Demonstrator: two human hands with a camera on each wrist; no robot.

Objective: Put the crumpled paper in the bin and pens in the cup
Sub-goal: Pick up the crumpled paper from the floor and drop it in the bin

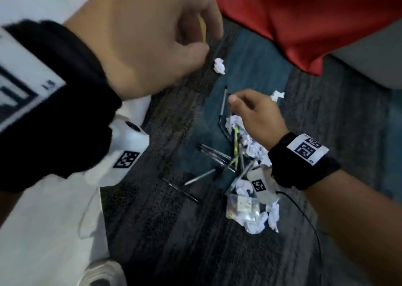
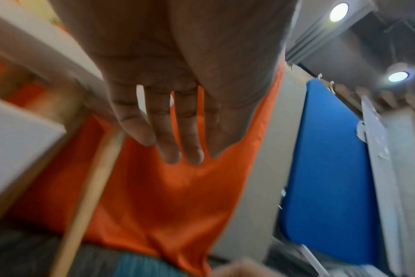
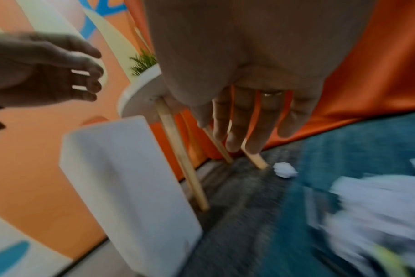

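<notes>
My left hand [image 1: 208, 38] hangs high and close to the camera, above the white bin [image 1: 54, 220], and holds nothing. In the left wrist view its fingers [image 2: 178, 146] are straight. My right hand [image 1: 237, 103] hovers empty over a heap of crumpled paper [image 1: 252, 148] mixed with several pens [image 1: 214, 154] on the carpet. Its fingers [image 3: 239, 142] point down, straight. A lone paper ball [image 1: 219, 66] lies further off, seen too as the paper ball [image 3: 284, 169]. Another scrap [image 1: 277, 94] lies beyond my right hand. No cup shows.
The bin [image 3: 130, 187] stands beside a small white stool with wooden legs [image 3: 180, 155]. An orange cloth [image 1: 304, 20] hangs at the back. A clear packet [image 1: 241, 207] lies among the paper, and a black cable [image 1: 309, 220] runs from my right wrist.
</notes>
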